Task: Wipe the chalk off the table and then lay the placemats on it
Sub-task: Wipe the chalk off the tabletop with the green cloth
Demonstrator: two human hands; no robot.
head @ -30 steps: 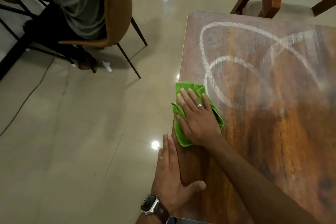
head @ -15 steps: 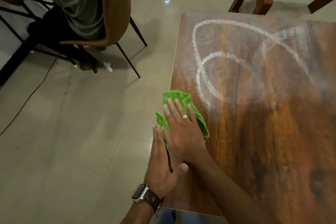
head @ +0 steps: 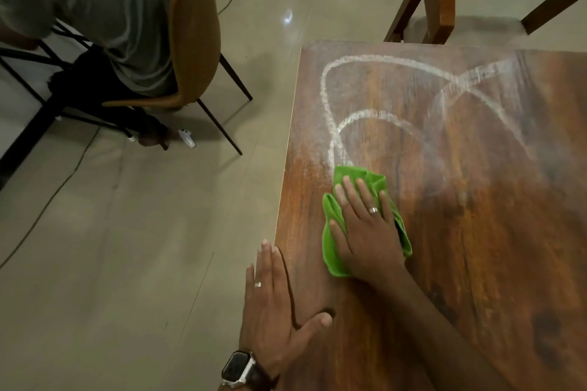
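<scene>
Head view: A person's right hand (head: 368,232) presses flat, fingers straight and spread, on a crumpled green cloth (head: 332,247) lying on the wooden surface (head: 476,247) near its left edge. The cloth sits just below the lower end of the chalk (head: 365,116) loops, white curved lines that cross the far half of the surface, smeared toward the right. The left hand (head: 273,301) rests at the surface's left edge, fingers straight and together along the edge, thumb spread out onto the wood; neither grip is closed on anything. Each hand wears a ring, and a watch (head: 241,368) with a dark strap is on the left wrist. Placemats are not in view. On the tiled floor (head: 127,247) to the left, another person in a grey shirt sits on a brown chair (head: 193,41) with thin dark legs, and cables trail across the tiles. Wooden chair legs (head: 435,0) stand beyond the far edge.
</scene>
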